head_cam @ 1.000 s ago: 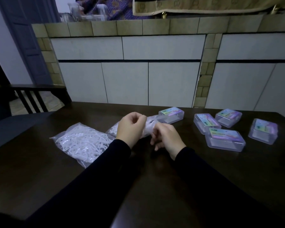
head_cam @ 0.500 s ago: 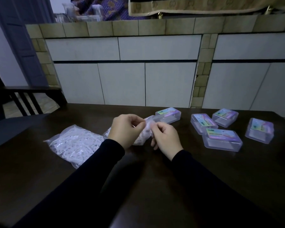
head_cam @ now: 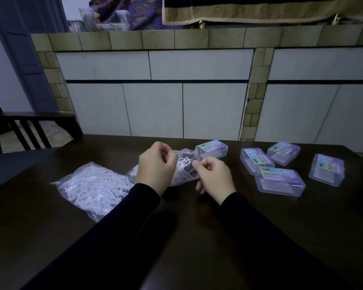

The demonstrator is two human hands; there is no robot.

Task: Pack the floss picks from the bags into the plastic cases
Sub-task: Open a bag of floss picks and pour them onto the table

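Observation:
A clear plastic bag of white floss picks (head_cam: 183,167) lies between my hands on the dark table (head_cam: 50,216). My left hand (head_cam: 155,168) pinches one side of the bag's mouth and my right hand (head_cam: 215,176) pinches the other side, so the mouth gapes and picks show inside. A second, fuller bag of floss picks (head_cam: 94,187) lies flat to the left. Several closed clear plastic cases with colourful labels stand on the right, one (head_cam: 212,149) just behind the held bag, another (head_cam: 279,181) nearest to my right hand.
A tiled counter wall (head_cam: 176,97) runs along the table's far edge. A dark wooden chair (head_cam: 29,130) stands at the far left. The other cases (head_cam: 256,160) (head_cam: 283,152) (head_cam: 327,169) cluster at the right end of the table.
My hands have drawn apart, and the mouth of the bag between them has opened wider. The camera view has shifted slightly; the cases and the second bag have stayed put.

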